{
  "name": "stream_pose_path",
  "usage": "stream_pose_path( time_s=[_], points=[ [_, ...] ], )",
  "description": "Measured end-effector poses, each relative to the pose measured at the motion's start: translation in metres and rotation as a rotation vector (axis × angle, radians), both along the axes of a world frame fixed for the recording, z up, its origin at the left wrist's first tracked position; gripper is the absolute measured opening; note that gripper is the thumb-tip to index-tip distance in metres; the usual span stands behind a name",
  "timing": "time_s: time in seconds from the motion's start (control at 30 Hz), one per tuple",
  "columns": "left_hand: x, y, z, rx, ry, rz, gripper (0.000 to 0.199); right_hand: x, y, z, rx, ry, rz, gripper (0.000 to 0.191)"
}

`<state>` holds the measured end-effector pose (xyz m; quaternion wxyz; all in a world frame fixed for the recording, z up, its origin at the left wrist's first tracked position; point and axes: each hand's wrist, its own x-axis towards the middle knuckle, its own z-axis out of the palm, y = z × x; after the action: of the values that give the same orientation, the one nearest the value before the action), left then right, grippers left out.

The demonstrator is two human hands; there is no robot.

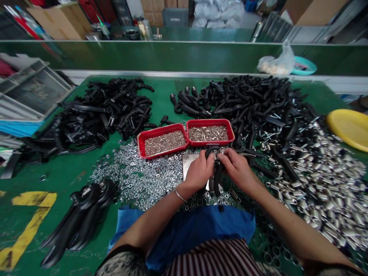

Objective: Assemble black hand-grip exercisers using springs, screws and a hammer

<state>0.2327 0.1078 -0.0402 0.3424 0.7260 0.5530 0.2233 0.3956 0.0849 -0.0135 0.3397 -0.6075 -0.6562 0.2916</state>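
The person's left hand (199,170) and right hand (235,165) are meeting over a metal plate (187,161) on the green bench (162,94), and a black handle (217,178) is lying between them. Its long axis is running roughly toward the person's body, with the upper end sitting up among the fingertips and the lower end pointing down toward the blue apron (201,226). Neither hand is clearly nearer: the left is flanking the upper end from one side, the right from the other.

The left fingers are curling closed around the black upper part. The right thumb and forefinger are drawing close together beside a small shiny bit (221,151); at this size I cannot tell whether they are gripping it or only touching the handle.

Just beyond the fingertips, a red tray (211,143) of small metal pieces is standing, with another red tray (139,145) resting against its left end. Loose washers (138,180) are spreading to the left of the plate, and metal sleeves (339,207) are heaping up on the right.
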Motion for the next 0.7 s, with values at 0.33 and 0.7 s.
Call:
stream_pose_path(
  time_s=[0.33, 0.7],
  points=[
    [-0.005, -0.004, 0.000, 0.148, 0.088, -0.004, 0.038, -0.001, -0.004, 0.016, -0.068, 0.090, 0.104, 0.033],
    [-0.016, 0.002, 0.017, 0.100, 0.012, -0.150, 0.047, 0.014, 0.010, 0.011, -0.340, 0.434, 0.319, 0.037]
  ],
)
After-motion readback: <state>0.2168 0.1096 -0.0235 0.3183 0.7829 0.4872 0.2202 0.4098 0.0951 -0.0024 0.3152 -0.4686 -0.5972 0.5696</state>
